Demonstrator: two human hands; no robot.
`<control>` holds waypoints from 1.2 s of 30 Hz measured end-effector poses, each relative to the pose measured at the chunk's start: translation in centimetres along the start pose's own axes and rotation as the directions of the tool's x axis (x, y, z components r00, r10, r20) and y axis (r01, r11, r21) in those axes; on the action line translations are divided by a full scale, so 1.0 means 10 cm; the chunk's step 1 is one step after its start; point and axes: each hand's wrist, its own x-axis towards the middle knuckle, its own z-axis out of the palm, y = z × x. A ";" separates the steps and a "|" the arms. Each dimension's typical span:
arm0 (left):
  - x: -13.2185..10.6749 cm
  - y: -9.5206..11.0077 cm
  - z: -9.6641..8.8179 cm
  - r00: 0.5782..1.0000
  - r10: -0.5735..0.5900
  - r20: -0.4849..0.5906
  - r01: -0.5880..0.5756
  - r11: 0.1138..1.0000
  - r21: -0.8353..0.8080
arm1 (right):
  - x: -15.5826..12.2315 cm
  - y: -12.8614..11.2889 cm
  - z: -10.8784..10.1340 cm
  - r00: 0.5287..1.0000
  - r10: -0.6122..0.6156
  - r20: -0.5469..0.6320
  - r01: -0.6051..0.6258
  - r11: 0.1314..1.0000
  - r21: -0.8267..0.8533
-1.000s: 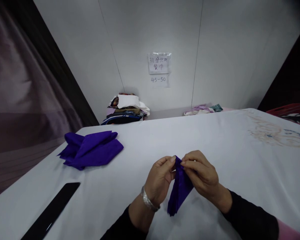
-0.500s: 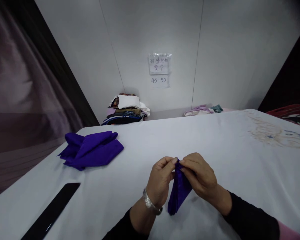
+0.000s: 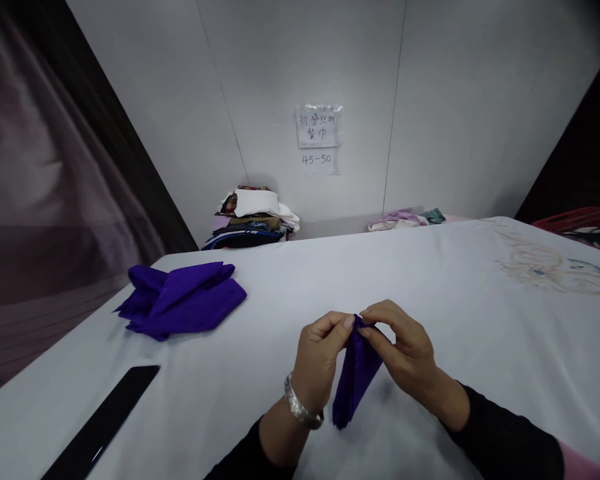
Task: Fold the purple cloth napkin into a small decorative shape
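A purple cloth napkin (image 3: 356, 380), gathered into narrow pleats, hangs from my fingertips with its lower end fanning toward me. My left hand (image 3: 320, 360) pinches its top from the left, thumb on the near side. From the right, my right hand (image 3: 405, 347) has thumb and forefinger on the same top corner, with a gap between the two fingers above the cloth. A silver bracelet (image 3: 300, 403) circles my left wrist. Parts of the folds behind my fingers are hidden.
More purple cloth (image 3: 185, 300) lies loosely heaped on the left of the white-covered table (image 3: 280, 280). Nearer stands a flat black object (image 3: 105, 420). Folded clothes (image 3: 255, 217) are stacked by the wall, with smaller fabrics (image 3: 405, 219) to their right. A handwritten sign (image 3: 318, 137) hangs above.
My right thumb and forefinger have spread slightly and shifted at the napkin's top. The napkin's lower end has swung a little left. My left hand keeps its pinch.
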 end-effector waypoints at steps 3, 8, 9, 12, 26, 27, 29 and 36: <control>-0.01 0.05 0.00 0.998 0.058 0.021 -0.060 0.994 0.094 | 0.01 -0.01 0.00 0.999 0.034 -0.007 -0.034 0.999 0.042; -0.01 0.08 0.01 0.996 0.084 -0.006 -0.082 0.987 0.138 | 0.02 0.01 0.00 0.999 0.044 0.015 -0.045 0.997 0.060; -0.01 0.07 0.00 0.997 0.076 -0.012 -0.074 0.988 0.136 | 0.02 0.01 0.00 0.999 0.045 0.020 -0.046 0.997 0.059; 0.00 0.07 -0.01 0.999 0.035 -0.015 -0.033 0.994 0.103 | 0.03 0.03 -0.01 0.998 0.044 0.038 -0.047 0.996 0.070; 0.03 0.10 -0.06 0.998 0.068 0.011 -0.068 0.958 0.279 | 0.13 0.01 -0.06 0.973 0.102 0.208 -0.144 0.970 0.197; 0.03 0.10 -0.07 0.994 0.113 0.014 -0.112 0.943 0.314 | 0.13 0.01 -0.07 0.968 0.113 0.223 -0.160 0.966 0.205; 0.02 0.10 -0.08 0.977 0.213 0.017 -0.203 0.900 0.386 | 0.15 0.00 -0.09 0.957 0.148 0.251 -0.202 0.958 0.204; -0.01 0.05 -0.11 0.897 0.414 0.153 -0.429 0.734 0.526 | 0.19 0.00 -0.13 0.918 0.096 0.385 -0.161 0.977 0.140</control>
